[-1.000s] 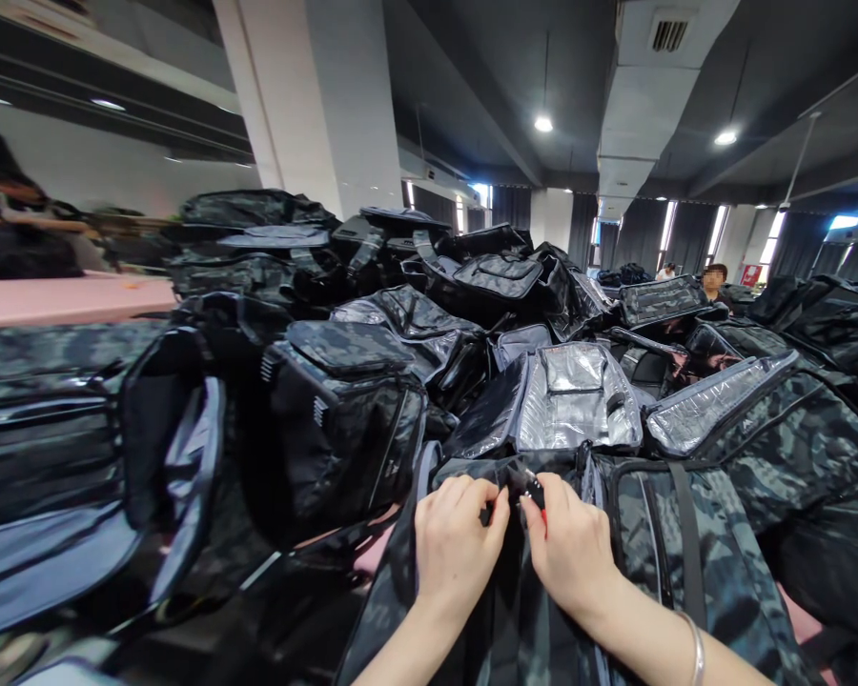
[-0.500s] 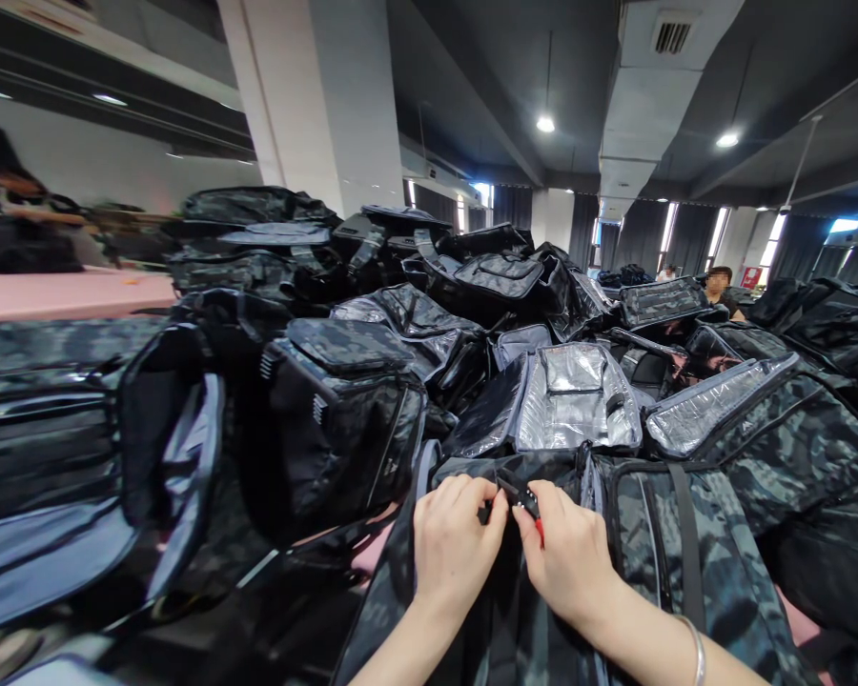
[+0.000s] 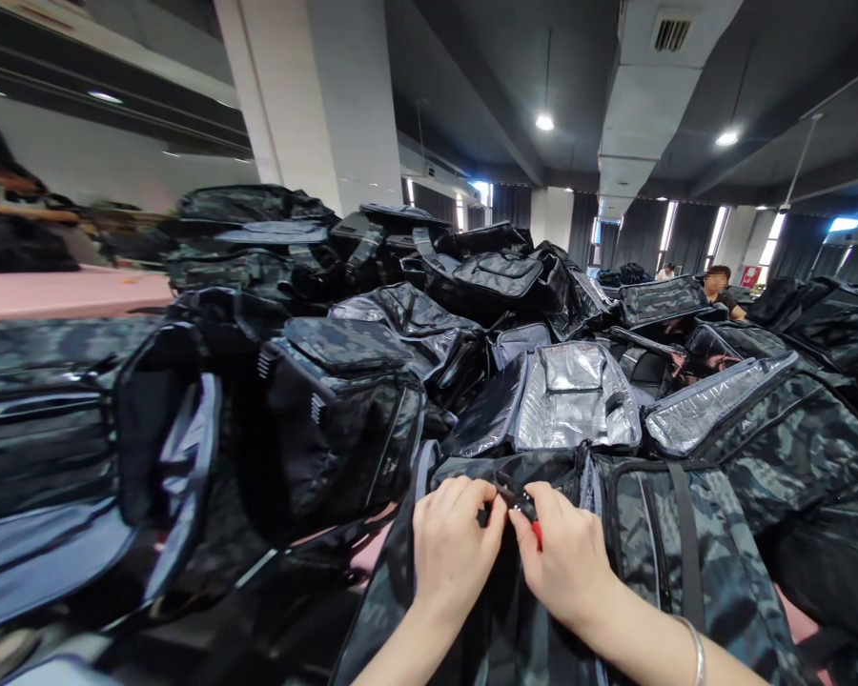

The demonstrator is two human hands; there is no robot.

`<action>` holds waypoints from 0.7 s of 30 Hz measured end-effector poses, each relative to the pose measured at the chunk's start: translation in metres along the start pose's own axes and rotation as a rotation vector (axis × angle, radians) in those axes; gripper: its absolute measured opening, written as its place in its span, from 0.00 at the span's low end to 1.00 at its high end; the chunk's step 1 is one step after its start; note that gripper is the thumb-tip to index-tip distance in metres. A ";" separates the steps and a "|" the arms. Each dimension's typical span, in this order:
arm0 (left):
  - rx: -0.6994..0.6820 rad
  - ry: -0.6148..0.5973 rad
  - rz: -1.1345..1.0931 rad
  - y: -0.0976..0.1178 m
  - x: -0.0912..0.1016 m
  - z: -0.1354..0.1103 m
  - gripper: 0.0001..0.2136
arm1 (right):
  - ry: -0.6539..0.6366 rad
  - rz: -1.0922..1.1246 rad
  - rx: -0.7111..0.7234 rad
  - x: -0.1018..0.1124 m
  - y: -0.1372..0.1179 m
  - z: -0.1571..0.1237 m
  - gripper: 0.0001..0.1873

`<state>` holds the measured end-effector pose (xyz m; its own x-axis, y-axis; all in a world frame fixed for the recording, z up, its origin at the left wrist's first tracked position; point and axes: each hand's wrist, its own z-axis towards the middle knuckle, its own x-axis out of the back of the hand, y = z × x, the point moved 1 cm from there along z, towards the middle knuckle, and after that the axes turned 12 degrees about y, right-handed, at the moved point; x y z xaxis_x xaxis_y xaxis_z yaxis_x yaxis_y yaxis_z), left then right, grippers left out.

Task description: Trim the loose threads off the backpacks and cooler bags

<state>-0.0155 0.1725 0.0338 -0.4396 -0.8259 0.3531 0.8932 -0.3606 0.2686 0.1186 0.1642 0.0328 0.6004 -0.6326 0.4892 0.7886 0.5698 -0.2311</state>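
A black camouflage backpack (image 3: 472,467) lies directly in front of me, under both hands. My left hand (image 3: 452,543) is closed in a pinch at its upper part, on a bit of black material too small to make out clearly. Close beside it, my right hand (image 3: 568,543) is wrapped round a small dark tool with a red part, which looks like thread snips (image 3: 520,497). The dark tip of the tool points at the left fingertips. Fingers and dark fabric hide most of the tool.
An open insulated bag with silver lining (image 3: 579,410) lies just beyond my hands. More camouflage bags (image 3: 350,410) are heaped left, right and behind. At the left is a pink table surface (image 3: 71,295). A person (image 3: 719,291) is far back on the right.
My right hand has shifted very slightly left, and the tool's tip has turned a little near the left fingertips. My left hand has stayed in place.
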 end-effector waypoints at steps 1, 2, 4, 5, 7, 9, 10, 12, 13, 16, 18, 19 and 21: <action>0.001 -0.002 0.001 0.000 0.000 0.000 0.09 | -0.002 0.001 0.001 0.001 -0.001 -0.001 0.14; 0.001 -0.003 0.003 0.000 0.000 0.000 0.09 | -0.002 0.001 0.001 0.001 -0.001 -0.001 0.14; -0.003 -0.001 0.005 0.001 0.001 0.000 0.09 | -0.001 0.000 -0.004 0.002 -0.002 -0.002 0.15; -0.005 0.000 0.006 0.001 0.001 0.000 0.09 | 0.001 -0.004 -0.006 0.002 -0.003 -0.002 0.15; -0.007 0.000 0.011 0.001 0.000 -0.001 0.09 | 0.007 -0.016 -0.009 0.002 -0.004 -0.002 0.15; -0.007 0.002 0.016 0.001 0.000 -0.001 0.09 | 0.015 -0.032 -0.009 0.002 -0.005 -0.001 0.16; -0.007 0.004 0.018 0.001 0.000 -0.001 0.09 | 0.021 -0.042 -0.006 0.003 -0.006 -0.001 0.17; -0.012 0.010 0.018 0.001 -0.001 -0.001 0.09 | 0.039 -0.067 0.002 0.003 -0.007 -0.001 0.18; -0.014 0.012 0.018 0.001 0.000 -0.001 0.09 | 0.054 -0.081 0.004 0.003 -0.008 -0.001 0.19; -0.014 0.010 0.022 0.001 0.000 -0.002 0.09 | 0.085 -0.097 0.017 0.003 -0.010 -0.001 0.20; -0.012 0.006 0.025 0.002 0.000 -0.001 0.09 | 0.087 -0.091 0.028 0.004 -0.011 -0.002 0.20; -0.012 0.003 0.025 0.002 0.000 -0.001 0.09 | 0.087 -0.090 0.034 0.004 -0.011 -0.002 0.20; -0.010 0.001 0.024 0.002 0.000 -0.001 0.09 | 0.090 -0.098 0.032 0.004 -0.011 -0.002 0.21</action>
<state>-0.0134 0.1715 0.0329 -0.4181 -0.8346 0.3586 0.9044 -0.3452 0.2509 0.1122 0.1541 0.0355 0.5312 -0.7299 0.4301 0.8403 0.5185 -0.1579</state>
